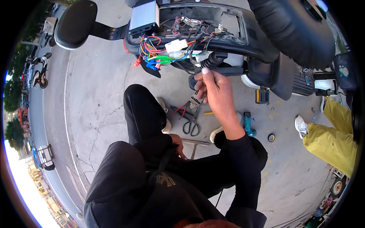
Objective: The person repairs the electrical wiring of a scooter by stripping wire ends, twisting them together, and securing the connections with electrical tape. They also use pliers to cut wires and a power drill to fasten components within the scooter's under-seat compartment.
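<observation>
Hanging loose at the upper centre of the frame, the wires (150, 48) could snag and pull free if brushed by the right hand (218, 93), its digits curled, any pinch indiscernible; the left hand's (178, 146) grip cannot be told.

Silver ribbed box (144, 17), wires (150, 51) in red, blue, yellow and green, white connector (176, 46), teal-and-black drill (248, 123), yellow trousers (330, 133), probably black shirt (163, 201) with tan emblem (165, 179)
</observation>
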### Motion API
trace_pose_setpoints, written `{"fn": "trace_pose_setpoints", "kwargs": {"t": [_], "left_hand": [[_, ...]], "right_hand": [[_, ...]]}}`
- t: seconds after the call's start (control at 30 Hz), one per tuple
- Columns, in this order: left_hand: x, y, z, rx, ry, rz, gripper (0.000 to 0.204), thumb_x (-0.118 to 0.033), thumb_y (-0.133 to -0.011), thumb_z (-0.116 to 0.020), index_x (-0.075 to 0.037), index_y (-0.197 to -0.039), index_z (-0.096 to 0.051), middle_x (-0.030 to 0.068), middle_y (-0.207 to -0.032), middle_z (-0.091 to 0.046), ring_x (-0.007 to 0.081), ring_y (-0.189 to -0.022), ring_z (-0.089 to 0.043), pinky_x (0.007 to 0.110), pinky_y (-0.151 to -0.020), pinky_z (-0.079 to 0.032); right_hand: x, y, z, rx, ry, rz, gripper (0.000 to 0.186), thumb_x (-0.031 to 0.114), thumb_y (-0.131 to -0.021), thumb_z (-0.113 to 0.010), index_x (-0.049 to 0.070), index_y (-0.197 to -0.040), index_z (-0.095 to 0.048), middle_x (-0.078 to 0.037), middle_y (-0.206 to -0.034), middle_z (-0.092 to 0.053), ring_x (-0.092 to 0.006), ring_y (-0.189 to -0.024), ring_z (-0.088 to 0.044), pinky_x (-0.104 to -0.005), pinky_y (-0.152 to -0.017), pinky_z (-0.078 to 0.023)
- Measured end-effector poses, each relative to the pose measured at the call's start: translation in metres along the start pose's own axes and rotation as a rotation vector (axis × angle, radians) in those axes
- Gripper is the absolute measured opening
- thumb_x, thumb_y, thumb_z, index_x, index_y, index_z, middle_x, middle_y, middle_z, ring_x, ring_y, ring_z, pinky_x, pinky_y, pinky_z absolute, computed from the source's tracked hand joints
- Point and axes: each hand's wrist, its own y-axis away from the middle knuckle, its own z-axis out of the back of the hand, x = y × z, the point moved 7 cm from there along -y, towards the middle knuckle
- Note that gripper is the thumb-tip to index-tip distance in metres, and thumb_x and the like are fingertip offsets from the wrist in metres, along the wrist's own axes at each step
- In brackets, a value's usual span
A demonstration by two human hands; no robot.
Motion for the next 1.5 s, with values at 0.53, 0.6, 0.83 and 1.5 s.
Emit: {"fn": "trace_pose_setpoints", "kwargs": {"t": [0.53,0.6,0.83,1.5], "left_hand": [[-0.078,0.366,0.076,-1.987,0.632,-0.99,0.036,-0.022,-0.1,-0.06,0.004,-0.125,-0.059,0.0086,-0.104,-0.067,0.0148,-0.086,-0.068,0.029,-0.07,-0.056],[-0.086,0.372,0.08,-2.001,0.661,-0.981,0.039,-0.023,-0.099,-0.061,0.004,-0.128,-0.056,0.0086,-0.103,-0.066,0.0141,-0.084,-0.066,0.029,-0.069,-0.056],[-0.1,0.387,0.091,-1.956,0.926,-1.209,0.042,-0.024,-0.098,-0.064,0.003,-0.128,-0.055,0.0068,-0.106,-0.062,0.0122,-0.079,-0.063,0.027,-0.069,-0.054],[-0.18,0.389,0.044,-2.267,-1.159,-0.375,0.029,-0.013,-0.07,-0.083,-0.009,-0.096,-0.07,-0.0002,-0.077,-0.062,0.0173,-0.063,-0.061,0.028,-0.055,-0.047]], "right_hand": [[-0.025,-0.03,0.022,-0.09,-0.359,-0.004,0.024,0.015,-0.099,-0.056,-0.004,-0.112,-0.062,-0.011,-0.107,-0.068,-0.0214,-0.093,-0.071,-0.0307,-0.069,-0.056],[-0.031,-0.036,0.009,-0.043,-0.588,-0.049,0.024,0.016,-0.099,-0.055,-0.002,-0.113,-0.062,-0.011,-0.108,-0.068,-0.0225,-0.099,-0.069,-0.0341,-0.076,-0.056],[-0.028,-0.044,-0.001,0.007,-0.841,-0.02,0.019,0.018,-0.101,-0.056,0.005,-0.112,-0.062,-0.007,-0.106,-0.069,-0.0177,-0.097,-0.066,-0.0335,-0.076,-0.051],[0.054,-0.021,0.067,-0.441,-0.144,0.357,0.022,0.015,-0.099,-0.06,-0.004,-0.111,-0.063,-0.005,-0.083,-0.069,-0.0091,-0.064,-0.064,-0.0246,-0.058,-0.049]]}}
